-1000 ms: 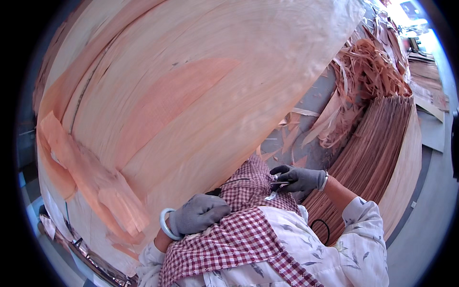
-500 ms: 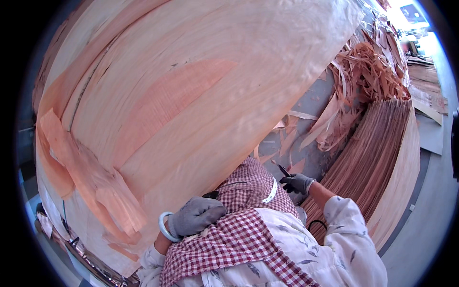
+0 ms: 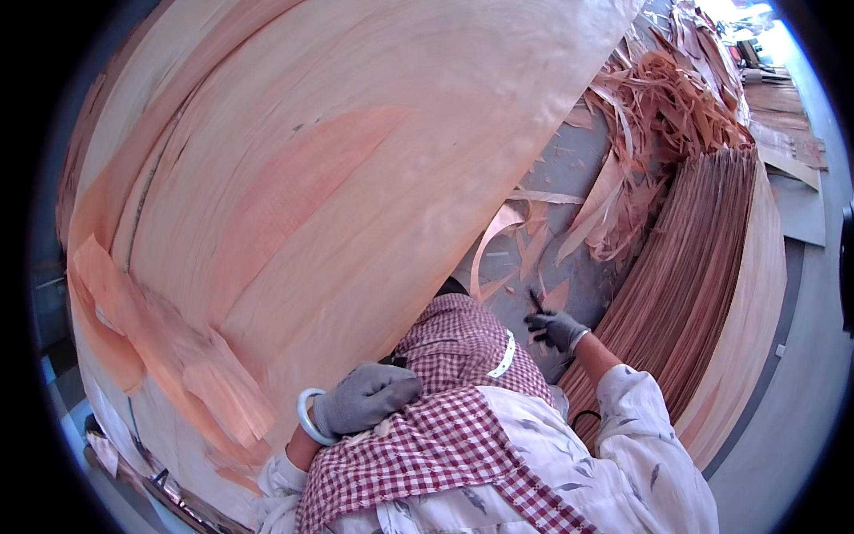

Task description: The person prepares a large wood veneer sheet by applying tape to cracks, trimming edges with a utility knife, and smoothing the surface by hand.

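My right hand [image 3: 556, 330], in a grey glove with dark fingers, is closed around a slim dark knife [image 3: 535, 301] that points up and away from me. It is held above the grey floor, between my apron and a stack of veneer sheets [image 3: 689, 267] standing on edge. My left hand [image 3: 369, 399], also gloved, is curled in front of the checked apron [image 3: 463, 343], near the edge of a large pale wood veneer sheet [image 3: 427, 214]. Its fingers are turned inward, and whatever they may hold is hidden. A pale bangle [image 3: 311, 416] circles the left wrist.
A heap of torn reddish veneer strips [image 3: 663, 111] lies beyond the stack, with loose scraps on the floor [image 3: 569, 178]. A folded orange veneer piece [image 3: 178, 343] rests on the large sheet at left. More boards [image 3: 783, 116] lie far right.
My right hand has moved slightly forward and the knife now points more upright. The left hand stays almost in place. The view has shifted a little, and a dark shoe tip shows beyond the apron.
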`<state>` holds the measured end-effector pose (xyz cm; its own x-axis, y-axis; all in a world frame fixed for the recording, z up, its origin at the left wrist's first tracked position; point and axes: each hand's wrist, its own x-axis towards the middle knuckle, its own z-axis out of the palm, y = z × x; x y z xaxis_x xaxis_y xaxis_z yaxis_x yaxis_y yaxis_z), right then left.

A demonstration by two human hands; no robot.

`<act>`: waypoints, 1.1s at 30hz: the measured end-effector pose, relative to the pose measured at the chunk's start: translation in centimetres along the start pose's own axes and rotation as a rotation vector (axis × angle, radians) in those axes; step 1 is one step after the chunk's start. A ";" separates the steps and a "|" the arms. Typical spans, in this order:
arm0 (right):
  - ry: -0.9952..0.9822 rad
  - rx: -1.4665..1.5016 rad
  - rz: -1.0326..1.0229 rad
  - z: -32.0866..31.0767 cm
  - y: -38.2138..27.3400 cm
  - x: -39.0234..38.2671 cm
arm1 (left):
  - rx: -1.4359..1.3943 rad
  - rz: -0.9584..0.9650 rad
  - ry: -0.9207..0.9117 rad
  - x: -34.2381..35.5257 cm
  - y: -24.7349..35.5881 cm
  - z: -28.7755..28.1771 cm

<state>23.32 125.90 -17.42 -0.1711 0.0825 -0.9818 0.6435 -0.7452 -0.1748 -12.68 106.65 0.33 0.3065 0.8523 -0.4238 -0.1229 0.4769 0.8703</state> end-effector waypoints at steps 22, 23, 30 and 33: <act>-0.247 0.259 -0.715 7.1 -7.9 -10.6 | 0.023 0.017 0.158 6.9 0.4 0.3; -0.267 0.193 -0.706 7.9 -8.3 -11.5 | -0.064 -0.027 0.193 7.4 0.4 0.6; -0.389 -0.319 -1.015 11.1 -7.4 -12.2 | 0.132 0.067 0.584 9.8 -1.8 2.4; -0.443 -0.419 -1.047 11.7 -6.7 -12.3 | 0.495 0.155 0.562 10.8 -0.5 1.7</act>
<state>12.38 122.11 -3.26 -0.9414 0.2223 -0.2537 0.2176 -0.1745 -0.9603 -7.71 115.21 -4.29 -0.2225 0.9459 -0.2362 0.3526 0.3040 0.8850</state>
